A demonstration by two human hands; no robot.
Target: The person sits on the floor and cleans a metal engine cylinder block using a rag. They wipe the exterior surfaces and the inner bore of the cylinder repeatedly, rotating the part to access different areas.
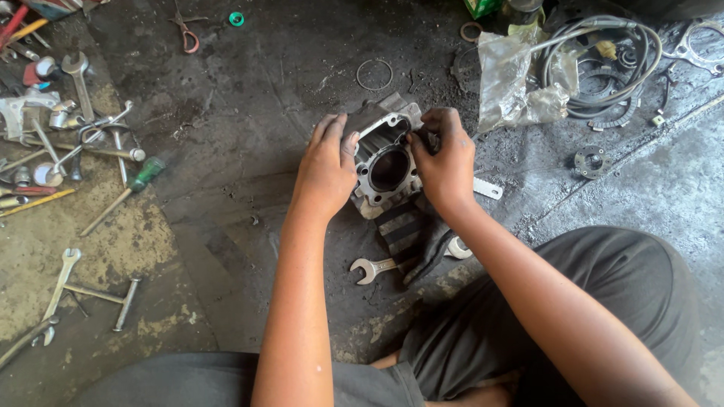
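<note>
Engine cylinder block (386,154), bore up on the floor (249,98), steadied by left hand (326,167) clasping its 9 o'clock side, right hand (445,162) pinching its 3 o'clock rim; combination spanner (372,267) at 6 o'clock.

Engine cylinder (386,154): dull grey cast metal, grimy. Spanner (372,268): bright smooth steel. Floor (249,113): rough, oil-blackened concrete. Bag (516,83): crinkled clear plastic. Screwdriver (124,194): green plastic handle.
</note>
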